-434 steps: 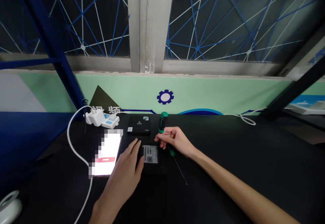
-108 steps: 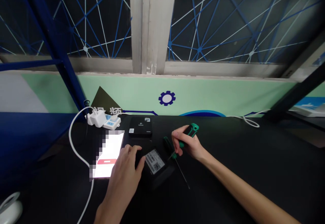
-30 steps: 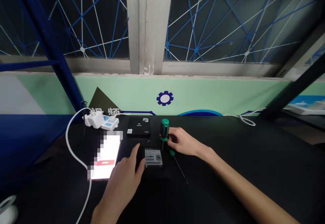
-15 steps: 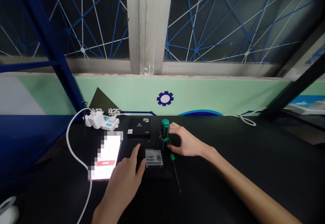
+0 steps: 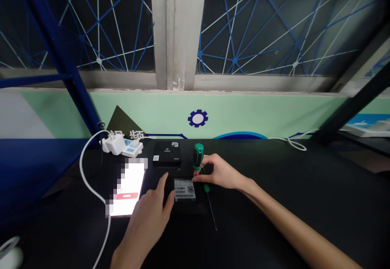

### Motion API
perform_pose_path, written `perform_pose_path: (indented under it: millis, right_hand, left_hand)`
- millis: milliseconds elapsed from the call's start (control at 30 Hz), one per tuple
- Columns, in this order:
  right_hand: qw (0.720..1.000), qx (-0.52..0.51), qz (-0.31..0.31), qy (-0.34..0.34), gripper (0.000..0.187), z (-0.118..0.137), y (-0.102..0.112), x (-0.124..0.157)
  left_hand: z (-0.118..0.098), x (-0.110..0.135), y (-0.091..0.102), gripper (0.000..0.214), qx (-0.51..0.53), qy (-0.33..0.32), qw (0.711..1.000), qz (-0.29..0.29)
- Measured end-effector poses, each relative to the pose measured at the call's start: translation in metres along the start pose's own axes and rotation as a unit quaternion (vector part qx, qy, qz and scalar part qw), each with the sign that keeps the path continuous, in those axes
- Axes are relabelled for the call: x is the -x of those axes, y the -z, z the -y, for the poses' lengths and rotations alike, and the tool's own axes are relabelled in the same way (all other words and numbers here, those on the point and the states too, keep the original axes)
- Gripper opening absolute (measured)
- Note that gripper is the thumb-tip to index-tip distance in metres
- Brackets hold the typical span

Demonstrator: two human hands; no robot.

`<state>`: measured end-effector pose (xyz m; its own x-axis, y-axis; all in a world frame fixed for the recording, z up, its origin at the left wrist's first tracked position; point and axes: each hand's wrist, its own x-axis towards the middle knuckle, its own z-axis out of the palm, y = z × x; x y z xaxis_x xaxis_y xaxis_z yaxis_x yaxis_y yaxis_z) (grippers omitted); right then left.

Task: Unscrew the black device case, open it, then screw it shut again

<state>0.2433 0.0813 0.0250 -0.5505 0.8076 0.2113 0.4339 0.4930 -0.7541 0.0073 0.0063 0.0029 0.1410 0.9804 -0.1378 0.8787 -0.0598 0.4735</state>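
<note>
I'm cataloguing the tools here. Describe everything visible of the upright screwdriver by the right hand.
The screwdriver has a stubby black handle with green streaks, a green rounded end and a green collar; it looks like plastic with a rubbery grip. It stands nearly vertical, handle up, near the far right corner of the labelled black box. The right hand curls around its lower end; how firmly is unclear. The shaft and tip can't be made out.

Dim tabletop [image 5: 274,204], glaring screen [image 5: 130,183] pixelated at left, dark corners, stretched edges
</note>
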Motion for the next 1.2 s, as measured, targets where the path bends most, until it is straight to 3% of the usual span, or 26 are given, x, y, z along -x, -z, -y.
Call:
perform_pose_path:
  millis: [1200]
  right_hand:
    - [0.999,-0.012,0.022,0.032,0.022,0.0036,-0.0003,0.0026]
  left_hand:
    - [0.0002,-0.0008,0.003,0.057,-0.018,-0.004,1.0,0.005]
